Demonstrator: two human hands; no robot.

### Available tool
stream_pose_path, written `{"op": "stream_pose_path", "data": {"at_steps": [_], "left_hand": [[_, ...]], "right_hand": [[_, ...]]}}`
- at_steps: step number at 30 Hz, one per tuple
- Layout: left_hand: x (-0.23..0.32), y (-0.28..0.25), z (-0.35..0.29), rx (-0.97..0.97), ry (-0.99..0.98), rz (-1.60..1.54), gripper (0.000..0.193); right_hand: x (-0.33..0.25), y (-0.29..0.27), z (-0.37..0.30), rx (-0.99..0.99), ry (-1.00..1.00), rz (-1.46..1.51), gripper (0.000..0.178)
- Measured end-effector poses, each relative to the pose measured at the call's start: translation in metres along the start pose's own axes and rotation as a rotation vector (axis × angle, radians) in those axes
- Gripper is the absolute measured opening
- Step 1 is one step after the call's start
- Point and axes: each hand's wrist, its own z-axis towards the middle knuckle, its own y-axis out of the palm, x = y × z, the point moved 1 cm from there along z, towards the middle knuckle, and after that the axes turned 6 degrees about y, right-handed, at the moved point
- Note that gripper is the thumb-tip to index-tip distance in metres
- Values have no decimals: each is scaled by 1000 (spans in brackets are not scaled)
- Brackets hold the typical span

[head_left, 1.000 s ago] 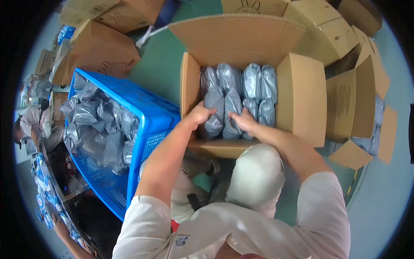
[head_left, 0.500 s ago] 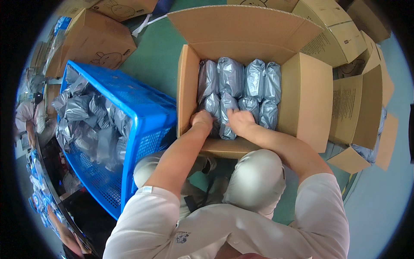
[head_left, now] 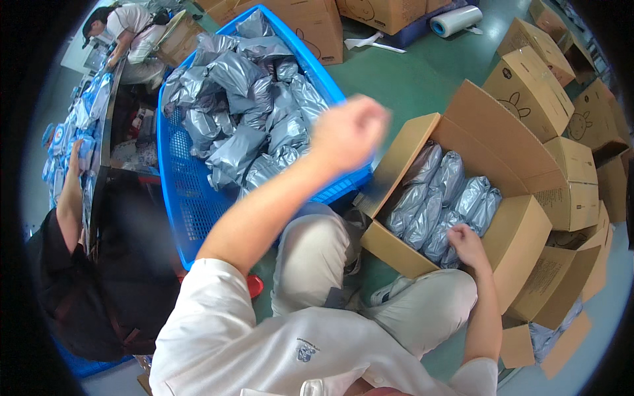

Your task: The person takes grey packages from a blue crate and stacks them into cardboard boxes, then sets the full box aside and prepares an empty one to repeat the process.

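My left hand (head_left: 353, 131) is raised above the right rim of the blue plastic crate (head_left: 331, 78), smeared by motion. Its fingers look curled, but I cannot make out whether they hold anything. Grey plastic mailer bags (head_left: 239, 148) are heaped in the crate. My right hand (head_left: 467, 246) is inside the open cardboard box (head_left: 404, 251), at its near right. Its fingers are bent against the silver-grey wrapped packages (head_left: 422, 218), and their tips are partly hidden. Several packages lie side by side in rows in the box.
More cardboard boxes (head_left: 538, 92) stand along the right and the far side. A roll of clear film (head_left: 456, 22) lies on the green floor. At left, a person in black (head_left: 79, 290) and another in white (head_left: 137, 39) work beside blue-and-white packages (head_left: 89, 109).
My view has turned left toward the crate. My left hand has come out of the box and swung up over the crate's edge. My right hand has stayed at the packages, farther right.
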Motion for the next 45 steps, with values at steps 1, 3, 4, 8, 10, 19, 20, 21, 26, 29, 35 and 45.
{"op": "stream_pose_path", "data": {"at_steps": [1,3,4,8,10,19,20,21,26,29,35,45], "left_hand": [[-44,-15,-1,-34,-150,154,31],[-147,-21,-40,-229,-359,388,54],[-201,-16,-71,-389,-420,465,69],[-262,9,-117,-849,-549,330,127],[-239,-8,-87,-860,-664,303,121],[-48,-146,-34,-229,-442,-674,69],[-28,-148,-30,-155,-443,-779,69],[-11,-142,-31,-74,-479,-817,65],[-3,-134,-25,-436,4,-314,73],[-65,-134,-18,-231,-360,-134,58],[-286,-161,-130,-540,-653,935,110],[-155,-196,-47,-194,-777,-136,73]], "right_hand": [[-14,-9,-21,34,13,88,34],[-47,-24,-53,81,44,238,30],[-63,-30,-67,89,66,293,28],[-86,-44,-97,229,-52,264,27],[-114,-52,-105,242,-126,355,27],[-270,-9,-74,-292,-483,734,79],[-289,7,-68,-371,-553,811,84],[-307,24,-67,-459,-616,893,89],[-321,49,-59,-645,-512,1090,71],[-271,36,-52,-722,-337,1392,55],[-175,-50,-83,-7,-201,1401,51],[-37,-67,-121,400,212,1160,77]]}}
